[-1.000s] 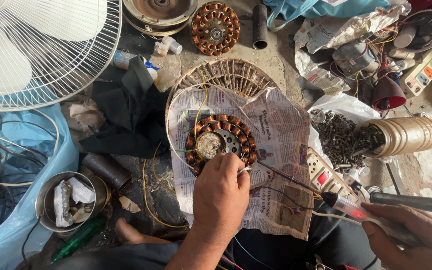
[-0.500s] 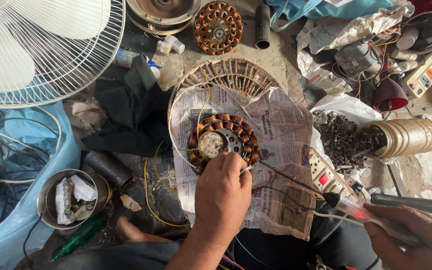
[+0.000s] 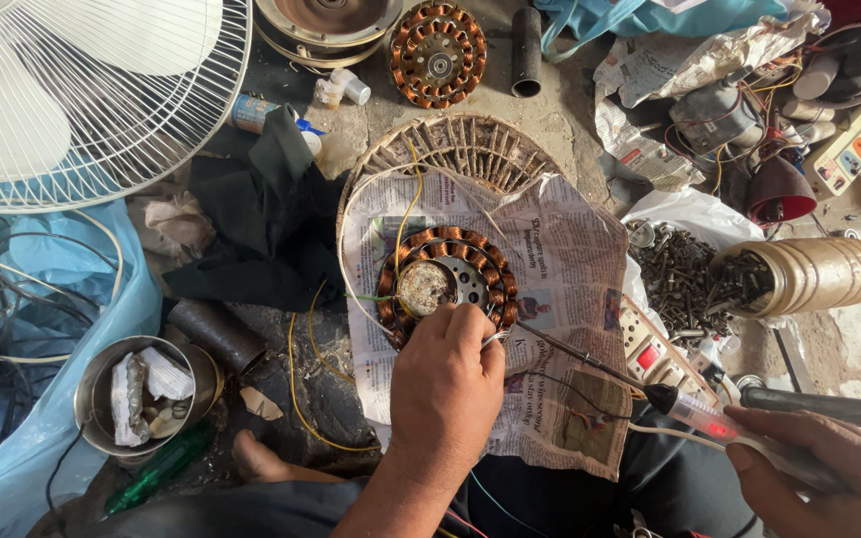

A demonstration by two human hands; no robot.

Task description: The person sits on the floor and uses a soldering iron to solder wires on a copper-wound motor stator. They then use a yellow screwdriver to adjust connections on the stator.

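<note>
Testing looks like the step in hand: my left hand (image 3: 442, 384) rests on the near rim of the copper-wound stator (image 3: 447, 286), which lies on newspaper (image 3: 560, 299) over a wicker basket (image 3: 460, 149), fingers pinched together on a wire end there. To the right, my right hand (image 3: 829, 478) is closed round the tester probe (image 3: 690, 408), its tip near the winding. Next, I judge, the tip needs steady contact.

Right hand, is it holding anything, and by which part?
The right hand grips a tester screwdriver by its clear handle; the thin shaft points toward the copper-wound stator.
</note>
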